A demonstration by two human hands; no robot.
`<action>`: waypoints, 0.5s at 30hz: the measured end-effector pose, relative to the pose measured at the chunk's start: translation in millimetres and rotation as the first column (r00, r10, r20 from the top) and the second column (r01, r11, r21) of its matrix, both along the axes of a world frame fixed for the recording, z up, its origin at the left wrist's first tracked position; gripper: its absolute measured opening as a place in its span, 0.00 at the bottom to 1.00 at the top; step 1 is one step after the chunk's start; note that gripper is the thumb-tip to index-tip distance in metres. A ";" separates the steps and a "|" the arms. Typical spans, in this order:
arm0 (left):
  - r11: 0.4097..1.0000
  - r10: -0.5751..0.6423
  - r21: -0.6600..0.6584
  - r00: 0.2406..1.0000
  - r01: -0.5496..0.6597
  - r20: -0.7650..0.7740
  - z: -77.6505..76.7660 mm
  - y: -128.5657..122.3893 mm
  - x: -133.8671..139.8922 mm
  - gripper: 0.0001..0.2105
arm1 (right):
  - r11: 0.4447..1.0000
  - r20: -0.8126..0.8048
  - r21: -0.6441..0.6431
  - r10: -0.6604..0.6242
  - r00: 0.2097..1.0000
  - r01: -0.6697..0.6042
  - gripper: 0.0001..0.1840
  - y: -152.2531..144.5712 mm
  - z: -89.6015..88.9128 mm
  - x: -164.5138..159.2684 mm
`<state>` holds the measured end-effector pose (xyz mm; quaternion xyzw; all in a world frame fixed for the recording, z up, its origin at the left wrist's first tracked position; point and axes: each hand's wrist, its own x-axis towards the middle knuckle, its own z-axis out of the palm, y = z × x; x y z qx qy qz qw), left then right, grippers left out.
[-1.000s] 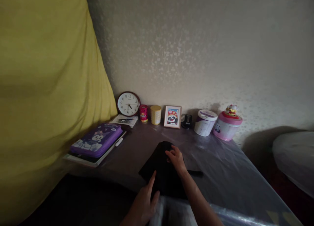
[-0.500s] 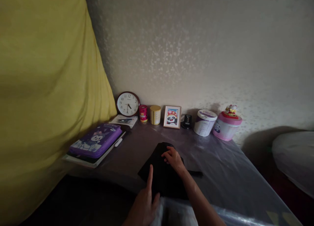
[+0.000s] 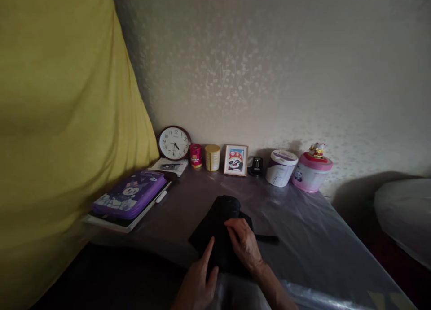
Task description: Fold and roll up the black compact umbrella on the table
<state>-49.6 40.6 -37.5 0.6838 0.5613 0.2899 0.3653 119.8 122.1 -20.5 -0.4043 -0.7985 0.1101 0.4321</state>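
Note:
A black cloth item (image 3: 210, 224) lies near the front of the table, dark enough that its exact kind is hard to make out. A rounded flap tops it, and a narrow dark strap (image 3: 267, 239) sticks out to the right. Over its middle, my right hand (image 3: 245, 242) is closed, with thumb and fingertips pinched together against the fabric. My left hand (image 3: 199, 274) is open at the lower left of the cloth, its index finger stretched forward and thumb apart. The near part of the cloth merges into shadow between the hands.
A purple case (image 3: 129, 195) rests on books at the left, by a yellow curtain (image 3: 67, 121). Along the wall stand a clock (image 3: 174, 142), a red can (image 3: 195, 156), a yellow tin (image 3: 212, 158), a framed panda picture (image 3: 236, 160), and two tubs, one white (image 3: 281, 168), one pink (image 3: 310, 173).
My right hand has come down the cloth toward me, and its fingers have drawn together. My left hand has shifted slightly, its index finger now lower and tilted right.

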 end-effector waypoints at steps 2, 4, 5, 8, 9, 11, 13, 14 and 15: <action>1.000 -0.006 -0.003 1.000 0.006 0.018 -1.3 -0.6 -0.5 0.30 | 0.997 0.090 0.058 0.050 0.995 -0.055 0.13 1.9 -6.7 3.0; 1.000 0.004 0.000 1.000 -0.004 0.024 -1.9 -1.4 -0.3 0.30 | 0.994 0.160 0.081 0.061 0.985 -0.075 0.16 15.9 -13.2 6.0; 1.000 0.008 0.004 1.000 -0.008 0.024 -1.9 -1.8 -0.1 0.30 | 0.994 0.182 0.087 0.047 0.982 -0.064 0.17 26.4 -15.8 7.8; 1.000 0.007 0.002 1.000 -0.007 0.028 -0.7 -2.8 0.7 0.30 | 0.996 0.202 0.084 -0.043 0.978 0.026 0.18 60.2 -17.9 14.2; 1.000 0.004 -0.003 1.000 -0.003 0.030 -0.2 -3.1 0.8 0.30 | 0.995 0.196 0.078 -0.081 0.977 0.067 0.19 68.3 -16.4 16.0; 1.000 0.001 -0.014 0.999 0.000 0.034 0.5 -3.4 0.8 0.30 | 0.988 0.156 0.075 -0.147 0.977 0.137 0.19 74.7 -10.9 17.5; 1.000 0.004 -0.020 0.999 -0.003 0.044 0.5 -3.6 0.7 0.30 | 0.989 0.119 0.077 -0.136 0.983 0.127 0.19 67.7 -5.0 15.3; 1.000 0.010 -0.021 0.999 -0.009 0.049 0.3 -3.7 0.8 0.30 | 0.994 0.121 0.074 -0.091 0.989 0.082 0.18 61.2 -2.8 13.2; 0.999 0.021 -0.027 0.998 -0.020 0.056 0.1 -3.8 1.0 0.30 | 0.998 0.138 0.062 -0.028 0.990 0.020 0.17 54.3 -1.6 10.7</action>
